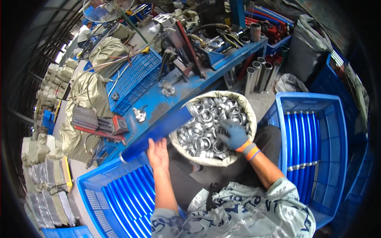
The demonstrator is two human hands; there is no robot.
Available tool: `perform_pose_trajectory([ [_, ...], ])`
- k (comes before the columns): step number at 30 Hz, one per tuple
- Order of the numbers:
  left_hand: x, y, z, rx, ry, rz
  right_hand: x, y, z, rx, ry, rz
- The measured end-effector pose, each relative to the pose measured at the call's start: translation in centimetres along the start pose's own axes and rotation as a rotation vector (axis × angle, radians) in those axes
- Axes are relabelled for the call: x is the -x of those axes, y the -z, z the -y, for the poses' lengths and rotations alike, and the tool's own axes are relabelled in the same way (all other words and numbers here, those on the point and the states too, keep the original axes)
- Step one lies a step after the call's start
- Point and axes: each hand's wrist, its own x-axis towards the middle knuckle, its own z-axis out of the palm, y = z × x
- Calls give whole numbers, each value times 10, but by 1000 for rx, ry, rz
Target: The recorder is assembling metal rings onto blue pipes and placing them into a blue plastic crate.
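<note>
Blurred blue tube (160, 130), slanting up rightward, silvery metal rings (205, 116), heaped in a sack (210, 162)

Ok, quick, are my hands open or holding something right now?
Left hand: fingers extended at the blue tube; grip can't be told.
Right hand: open, fingers spread over the metal rings.

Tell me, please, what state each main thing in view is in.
Left hand: bare, fingers extended
Right hand: gloved, fingers apart, over metal rings
Slanting tube: tilted, blurred
Round sack: open, filled with rings
Left crate: open, holding blue tubes
Right crate: open, holding shiny tubes
Steel tubes: upright
</note>
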Motion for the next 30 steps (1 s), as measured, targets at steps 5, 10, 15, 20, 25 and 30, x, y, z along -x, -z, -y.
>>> perform_pose_trajectory([
  [5,-178,-57,10,31,-69,-98,-6,-11,-9,82,207,-47],
  [10,-296,-28,11,-30,19,-378,-24,-22,4,44,207,5],
  [15,-334,3,36,-36,117,-437,-31,-25,3,85,168,86],
  [20,-332,14,32,-50,173,-413,-26,-31,9,134,211,64],
  [25,-261,25,3,-253,35,-362,-25,-42,7,108,248,76],
  [30,-65,132,-31,-863,-538,-363,-14,-27,-1,72,203,56],
])
